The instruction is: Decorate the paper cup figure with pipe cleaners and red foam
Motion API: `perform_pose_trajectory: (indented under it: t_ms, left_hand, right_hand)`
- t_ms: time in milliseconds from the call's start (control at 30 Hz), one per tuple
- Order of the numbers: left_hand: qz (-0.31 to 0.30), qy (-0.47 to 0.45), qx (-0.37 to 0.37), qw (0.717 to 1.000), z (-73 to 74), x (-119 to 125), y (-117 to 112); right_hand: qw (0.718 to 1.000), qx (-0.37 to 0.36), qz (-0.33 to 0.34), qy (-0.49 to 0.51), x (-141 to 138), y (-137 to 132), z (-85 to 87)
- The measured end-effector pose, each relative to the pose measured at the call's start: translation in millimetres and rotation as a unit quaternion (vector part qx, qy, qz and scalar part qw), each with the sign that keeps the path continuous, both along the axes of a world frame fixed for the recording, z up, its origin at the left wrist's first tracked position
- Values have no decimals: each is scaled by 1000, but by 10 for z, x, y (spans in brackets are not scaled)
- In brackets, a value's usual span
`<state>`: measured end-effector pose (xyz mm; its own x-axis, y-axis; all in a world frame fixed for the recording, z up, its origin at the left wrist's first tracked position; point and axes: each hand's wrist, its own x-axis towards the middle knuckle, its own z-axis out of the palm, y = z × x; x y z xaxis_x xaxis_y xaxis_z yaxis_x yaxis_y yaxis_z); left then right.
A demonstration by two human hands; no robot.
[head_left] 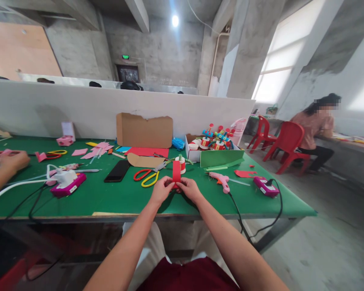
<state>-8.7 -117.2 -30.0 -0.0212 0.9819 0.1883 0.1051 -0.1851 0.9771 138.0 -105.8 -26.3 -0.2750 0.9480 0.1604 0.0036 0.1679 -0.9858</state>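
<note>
Both my hands meet over the green table [115,198] and pinch the lower end of an upright red paper strip [176,170]. My left hand [161,189] grips it from the left, my right hand [190,189] from the right. Just behind the strip stands a small red-and-white spool figure [181,163]. Red-and-yellow scissors [148,175] lie to the left of my hands, and a pink glue gun [220,180] rests to the right.
A black phone [117,171], a cardboard piece [144,130], red paper sheets [147,152] and a white box of finished toys [214,147] lie behind. Pink power strips [67,185] [266,186] with cables sit at both sides. Another person's hands [9,161] work at left; someone sits on red chairs at right.
</note>
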Motion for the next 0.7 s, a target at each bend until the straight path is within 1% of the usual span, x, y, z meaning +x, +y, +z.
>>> perform_pose_trajectory:
  t_ms: [133,333,467,700]
  left_hand:
    - [4,13,-4,1000,3,-19,7]
    - [29,-27,-8,999,41,-32,-10]
    - [16,-24,-1,1000,44,-30,-18]
    - [6,13,-1,1000,26,-24,-14]
  right_hand:
    - [1000,1,-1,-21,-7,7,-4]
    - [1000,-6,-7,-14,-29,-9,26]
    - [1000,3,8,-19,-20,-11,27]
    - [998,27,2,-55,-8,5,-10]
